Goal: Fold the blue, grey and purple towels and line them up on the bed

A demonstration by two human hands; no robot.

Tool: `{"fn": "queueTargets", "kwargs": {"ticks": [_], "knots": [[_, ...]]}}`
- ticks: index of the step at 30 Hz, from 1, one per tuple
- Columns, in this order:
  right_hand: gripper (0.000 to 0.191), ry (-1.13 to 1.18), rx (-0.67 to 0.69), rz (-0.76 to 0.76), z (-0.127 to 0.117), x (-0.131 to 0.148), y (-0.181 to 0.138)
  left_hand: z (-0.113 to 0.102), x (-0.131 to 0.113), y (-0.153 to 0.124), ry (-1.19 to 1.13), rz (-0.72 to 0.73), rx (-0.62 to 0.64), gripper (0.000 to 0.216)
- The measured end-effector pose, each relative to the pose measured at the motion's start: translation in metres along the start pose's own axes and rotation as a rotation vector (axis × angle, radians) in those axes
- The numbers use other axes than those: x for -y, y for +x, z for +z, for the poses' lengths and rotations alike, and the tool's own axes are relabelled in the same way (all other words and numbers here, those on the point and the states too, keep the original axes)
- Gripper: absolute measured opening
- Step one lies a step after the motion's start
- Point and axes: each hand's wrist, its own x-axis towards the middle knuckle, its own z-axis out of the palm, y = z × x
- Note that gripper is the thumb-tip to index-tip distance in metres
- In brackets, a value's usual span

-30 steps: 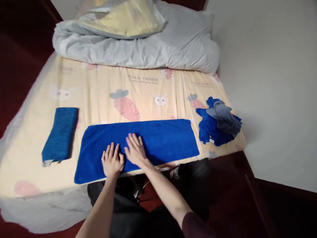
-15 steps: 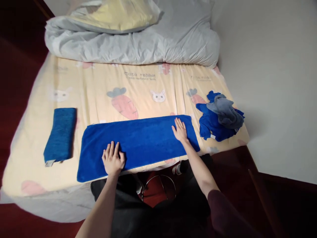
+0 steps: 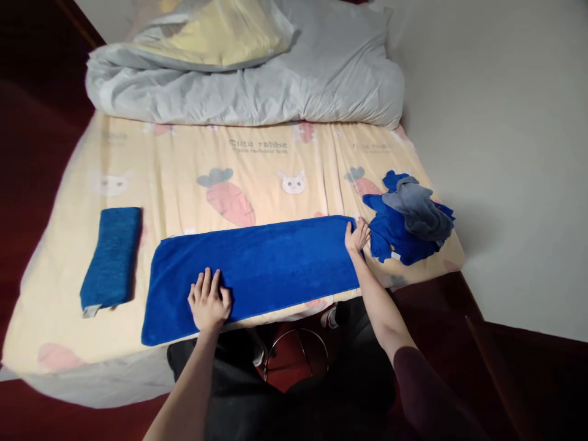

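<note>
A blue towel (image 3: 271, 263), folded into a long strip, lies flat along the near side of the bed. My left hand (image 3: 209, 301) rests palm down on its left half, fingers spread. At the towel's right end is my right hand (image 3: 358, 236), its thumb over the cloth and its fingers slightly bent across the short edge. These fingers look apart from the thumb, and no cloth shows lifted between them. Just beyond my right hand sits a crumpled pile of blue cloths (image 3: 395, 226) with a grey cloth (image 3: 416, 208) on top.
On the left of the bed lies a folded teal cloth (image 3: 113, 257) with a pale tag. A rolled grey quilt (image 3: 239, 98) and a yellow pillow (image 3: 225, 37) are at the back. The wall (image 3: 505, 171) borders the right side. A metal-ringed stool (image 3: 296, 332) stands below, between my legs.
My right hand has slid right, from lying flat on the towel to its right edge, with the fingers now bent. My left hand has stayed in place. The view has tilted slightly.
</note>
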Motion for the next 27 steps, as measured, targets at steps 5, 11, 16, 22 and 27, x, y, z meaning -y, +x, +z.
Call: {"fn": "queueTargets", "kwargs": {"ticks": [5, 11, 16, 22, 27], "knots": [[0.04, 0.201, 0.144, -0.025, 0.001, -0.002, 0.042, -0.001, -0.001, 0.0, 0.027, -0.006, 0.0, 0.06], [0.039, 0.226, 0.238, -0.063, -0.006, 0.001, 0.055, -0.001, -0.003, 0.001, 0.033, -0.033, 0.016, 0.062], [0.057, -0.074, 0.159, -0.26, -0.01, 0.034, -0.006, 0.0, -0.002, 0.0, 0.018, -0.024, 0.01, 0.062], [0.059, -0.036, 0.423, -0.613, 0.013, 0.045, -0.048, -0.001, -0.001, 0.003, 0.032, -0.046, 0.044, 0.063], [0.064, -0.177, 0.179, -0.298, 0.029, 0.022, -0.012, -0.005, -0.006, 0.005, 0.056, -0.078, 0.11, 0.06]]}}
